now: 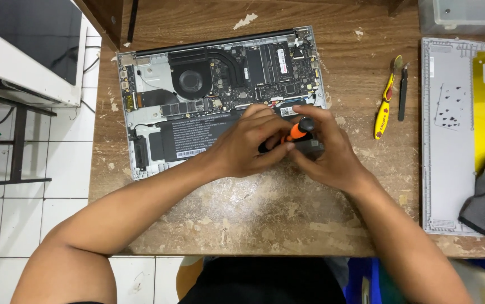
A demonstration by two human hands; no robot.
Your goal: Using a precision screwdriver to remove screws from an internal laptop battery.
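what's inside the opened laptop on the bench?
Opened laptop shows a fan, circuit board and black battery. Left hand and right hand, holding an orange-handled screwdriver, cover its lower right.

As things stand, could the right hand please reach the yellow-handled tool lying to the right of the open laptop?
Probably yes. The yellow-handled tool lies on bare worn wood just right of the right hand, with nothing between them. But that hand, together with the left hand, holds an orange-and-black screwdriver, so its grip is occupied.

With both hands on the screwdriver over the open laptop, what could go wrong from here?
1. The orange screwdriver, held by the left hand and right hand, might slip onto the exposed circuit board.
2. The black battery lies right beside the tip; a stab could damage it.
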